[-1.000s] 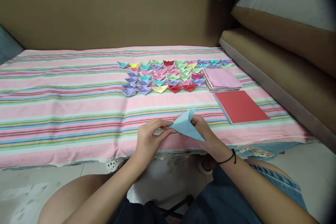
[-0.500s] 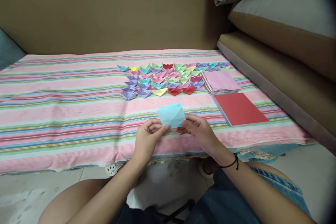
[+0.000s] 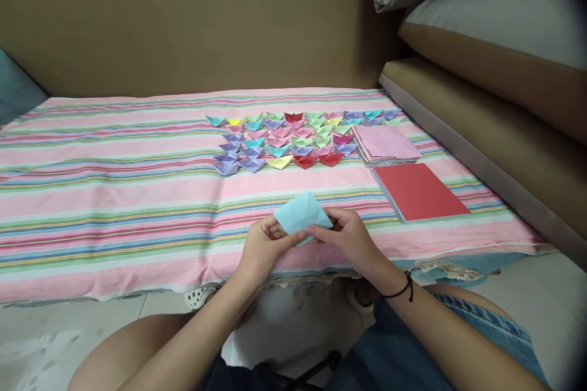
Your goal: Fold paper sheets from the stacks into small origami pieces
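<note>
Folded light blue paper [image 3: 300, 212], held between your two hands just below the centre of the frame. The piece is turned as a tilted diamond, one corner pointing toward the top of the frame, with faint creases across its face. Your left hand [image 3: 266, 245] grips its lower left side, thumb laid over the front near the bottom corner and fingers behind. Your right hand [image 3: 358, 241] grips the right side, thumb on the front and index finger along the upper right edge. The two thumb tips lie close together; whether they touch you cannot tell. A dark cord [image 3: 407, 289] circles your right wrist.

Beyond your hands, in the upper middle of the frame, folded paper boats [image 3: 279, 162] stand in close rows on a striped cloth [image 3: 114, 195]; their colours include purple, green, pink, turquoise, yellow and red. At their right end lies a pink-topped paper stack [image 3: 387, 142], and just below it in the frame a red-topped paper stack [image 3: 422, 191]. A brown backrest [image 3: 183, 30] spans the upper left and centre, and cushions [image 3: 495, 24] are piled at the upper right.
</note>
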A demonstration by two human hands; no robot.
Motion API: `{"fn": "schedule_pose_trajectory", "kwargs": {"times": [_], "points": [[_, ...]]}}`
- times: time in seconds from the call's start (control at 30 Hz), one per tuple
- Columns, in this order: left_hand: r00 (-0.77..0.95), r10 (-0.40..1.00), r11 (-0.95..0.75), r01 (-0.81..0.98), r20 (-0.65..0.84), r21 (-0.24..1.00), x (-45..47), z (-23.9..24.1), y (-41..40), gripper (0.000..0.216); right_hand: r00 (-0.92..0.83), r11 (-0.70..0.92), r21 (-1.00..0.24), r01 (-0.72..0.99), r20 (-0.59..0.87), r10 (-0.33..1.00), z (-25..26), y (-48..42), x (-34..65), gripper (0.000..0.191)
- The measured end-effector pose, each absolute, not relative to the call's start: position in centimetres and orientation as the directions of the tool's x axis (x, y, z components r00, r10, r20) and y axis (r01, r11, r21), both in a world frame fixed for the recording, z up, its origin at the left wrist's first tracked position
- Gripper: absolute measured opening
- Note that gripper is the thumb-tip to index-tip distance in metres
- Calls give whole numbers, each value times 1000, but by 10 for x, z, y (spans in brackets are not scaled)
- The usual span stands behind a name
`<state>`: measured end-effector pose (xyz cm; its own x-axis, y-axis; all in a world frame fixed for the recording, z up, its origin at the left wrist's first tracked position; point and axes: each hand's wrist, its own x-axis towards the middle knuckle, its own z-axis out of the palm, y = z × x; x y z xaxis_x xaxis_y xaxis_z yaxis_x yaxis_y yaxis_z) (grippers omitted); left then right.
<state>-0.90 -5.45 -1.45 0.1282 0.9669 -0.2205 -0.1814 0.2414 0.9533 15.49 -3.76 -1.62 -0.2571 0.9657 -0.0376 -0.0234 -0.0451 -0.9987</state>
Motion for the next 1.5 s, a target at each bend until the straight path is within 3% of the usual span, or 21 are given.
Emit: {"fn": "schedule_pose_trajectory", "kwargs": {"times": [0.23, 0.6, 0.87, 1.0, 1.13, 1.37, 1.5], "points": [[144, 955, 279, -148, -258, 949, -9, -11, -55, 27, -253, -69, -997, -26, -60, 965, -16, -37, 156, 26], [-50, 965, 243, -216, -259, 946, -10, -17, -58, 38, -259, -196, -974, -114, -162, 952, -27, -45, 143, 24], [3, 957, 285, -217, -292, 934, -16, -9, -52, 27, -290, -175, -982, -70, -147, 946, -19, -34, 156, 28], [140, 938, 336, -152, -316, 930, -13, -5, -55, 28, -236, -120, -987, -107, -92, 967, -18, -35, 156, 20], [142, 925, 361, -44, -352, 932, -9, -4, -59, 24, -254, -112, -989, -97, -84, 964, -19, -37, 154, 20], [111, 950, 304, -102, -292, 947, -21, -4, -50, 30, -213, -100, -994, -54, -86, 973, -14, -29, 165, 21], [138, 952, 293, -141, -274, 946, -25, -3, -48, 29, -277, -99, -994, -41, -84, 957, -15, -28, 167, 22]]}}
